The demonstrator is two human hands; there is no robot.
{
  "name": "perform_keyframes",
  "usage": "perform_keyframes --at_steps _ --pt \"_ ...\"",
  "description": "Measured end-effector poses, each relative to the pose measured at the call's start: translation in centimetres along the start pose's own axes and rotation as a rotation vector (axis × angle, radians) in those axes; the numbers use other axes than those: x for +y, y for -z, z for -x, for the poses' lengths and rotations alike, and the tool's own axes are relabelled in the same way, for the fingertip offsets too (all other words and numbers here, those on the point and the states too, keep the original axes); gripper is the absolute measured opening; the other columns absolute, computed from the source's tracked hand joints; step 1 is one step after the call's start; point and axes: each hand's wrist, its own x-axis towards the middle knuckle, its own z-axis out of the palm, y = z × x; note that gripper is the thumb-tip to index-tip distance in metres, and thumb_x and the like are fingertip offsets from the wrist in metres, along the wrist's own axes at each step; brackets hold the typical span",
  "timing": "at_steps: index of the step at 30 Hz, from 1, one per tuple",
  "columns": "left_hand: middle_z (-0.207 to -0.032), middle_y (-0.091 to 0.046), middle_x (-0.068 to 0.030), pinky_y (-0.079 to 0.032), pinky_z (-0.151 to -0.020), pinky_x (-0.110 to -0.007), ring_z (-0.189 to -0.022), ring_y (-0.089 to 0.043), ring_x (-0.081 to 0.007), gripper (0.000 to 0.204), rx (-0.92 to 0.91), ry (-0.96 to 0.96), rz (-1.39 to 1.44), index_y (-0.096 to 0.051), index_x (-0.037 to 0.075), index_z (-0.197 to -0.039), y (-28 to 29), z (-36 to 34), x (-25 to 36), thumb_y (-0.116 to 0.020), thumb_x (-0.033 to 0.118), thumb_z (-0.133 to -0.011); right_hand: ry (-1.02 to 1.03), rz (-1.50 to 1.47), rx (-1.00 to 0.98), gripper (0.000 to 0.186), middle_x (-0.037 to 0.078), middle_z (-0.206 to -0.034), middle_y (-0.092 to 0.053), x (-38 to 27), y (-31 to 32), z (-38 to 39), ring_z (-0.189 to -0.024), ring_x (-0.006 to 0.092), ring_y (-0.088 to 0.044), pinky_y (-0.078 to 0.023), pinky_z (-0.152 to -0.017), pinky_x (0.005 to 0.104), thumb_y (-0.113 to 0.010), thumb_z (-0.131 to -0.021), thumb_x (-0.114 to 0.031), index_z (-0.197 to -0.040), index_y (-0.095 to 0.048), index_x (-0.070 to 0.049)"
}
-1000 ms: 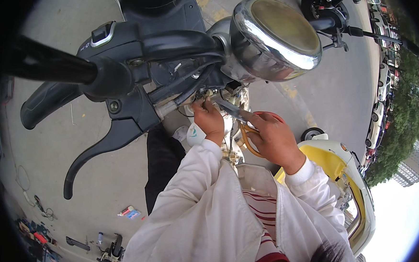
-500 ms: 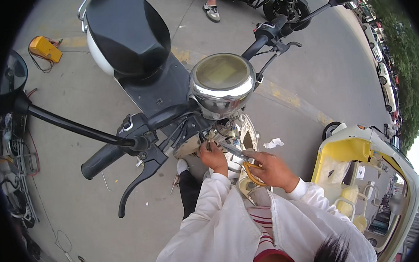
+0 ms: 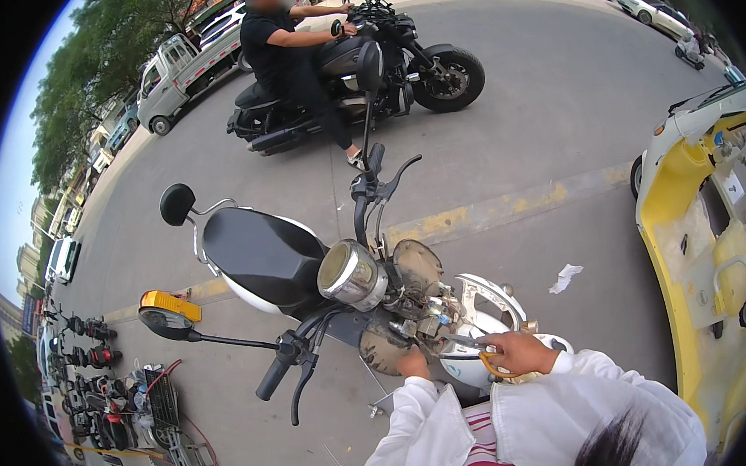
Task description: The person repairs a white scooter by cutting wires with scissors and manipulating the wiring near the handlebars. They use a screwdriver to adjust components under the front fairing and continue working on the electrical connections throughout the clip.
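Observation:
A white electric scooter with a black seat (image 3: 265, 250) and a round chrome instrument gauge (image 3: 352, 274) stands before me. Its front is taken apart, baring a bundle of wires and connectors (image 3: 432, 316). At the near side of this bundle is my left hand (image 3: 413, 364), its fingers pinched together; what they hold is too small to tell. My right hand (image 3: 524, 354) grips a pair of scissors (image 3: 490, 367) with orange-yellow loop handles. The grey blades point left toward the wires, above the white front bodywork (image 3: 464, 371).
Beyond the scooter, a person in black (image 3: 281, 63) sits on a black motorcycle (image 3: 355, 76). A yellow-and-white vehicle body (image 3: 681, 240) stands close on the right. White paper (image 3: 566, 277) and a yellow box (image 3: 177, 305) lie on the pavement. Parked scooters (image 3: 101, 395) line the left.
My view has swung up and turned, bringing the motorcycle and its rider into sight. Both hands stay at the scooter's front, the scissors still in the right one.

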Motion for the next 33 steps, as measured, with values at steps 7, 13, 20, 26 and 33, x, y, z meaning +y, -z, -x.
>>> perform_keyframes --at_steps 7,13,20,26,33 --pt "-0.104 -0.061 -0.0069 -0.051 -0.072 -0.035 -0.088 -0.059 -0.0197 0.033 -0.146 0.099 0.834 -0.055 0.002 -0.116 8.5 9.4 3.1 -0.057 0.026 -0.093 -0.016 -0.007 -0.021 0.046 0.015 -0.096 -0.068 6.0 -0.2 4.0 -0.087 0.0346 -0.065 -0.052 -0.075 0.0432 -0.065 -0.081 -0.029 -0.124 -0.06 -0.015" --pt "-0.106 -0.061 -0.0097 -0.051 -0.069 -0.03 -0.081 -0.058 -0.0171 0.034 -0.041 0.017 0.911 -0.054 0.001 -0.116 14.1 19.7 1.8 -0.056 0.028 -0.095 0.02 0.027 -0.074 0.043 0.014 -0.105 -0.067 7.6 -1.6 5.3 -0.094 0.0339 -0.064 -0.051 -0.08 0.0428 -0.064 -0.081 -0.029 -0.122 -0.06 -0.014" --pt "-0.101 -0.062 -0.0096 -0.052 -0.069 -0.028 -0.08 -0.061 -0.016 0.03 0.07 -0.04 1.05 -0.055 0.001 -0.112 17.9 28.6 -2.7 -0.058 0.026 -0.095 0.11 0.163 -0.109 0.042 0.013 -0.105 -0.067 5.6 -4.2 7.1 -0.094 0.034 -0.063 -0.05 -0.08 0.0435 -0.062 -0.082 -0.031 -0.121 -0.06 -0.016" --pt "-0.099 -0.063 -0.006 -0.052 -0.071 -0.026 -0.08 -0.061 -0.0122 0.03 0.35 -0.158 1.081 -0.056 0.004 -0.114 23.7 42.4 -16.7 -0.057 0.027 -0.096 0.235 0.411 -0.333 0.034 0.016 -0.103 -0.066 1.7 -12.1 8.5 -0.097 0.0355 -0.062 -0.049 -0.081 0.0445 -0.059 -0.08 -0.023 -0.112 -0.061 -0.01" --pt "-0.109 -0.062 -0.0066 -0.048 -0.08 -0.027 -0.089 -0.058 -0.0127 0.036 1.039 0.174 1.181 -0.055 0.002 -0.121 26.6 64.5 -36.5 -0.056 0.028 -0.097 0.345 0.662 -0.488 0.037 0.021 -0.103 -0.065 0.5 -26.4 10.0 -0.097 0.0388 -0.062 -0.049 -0.085 0.0432 -0.061 -0.074 -0.01 -0.11 -0.062 -0.002"
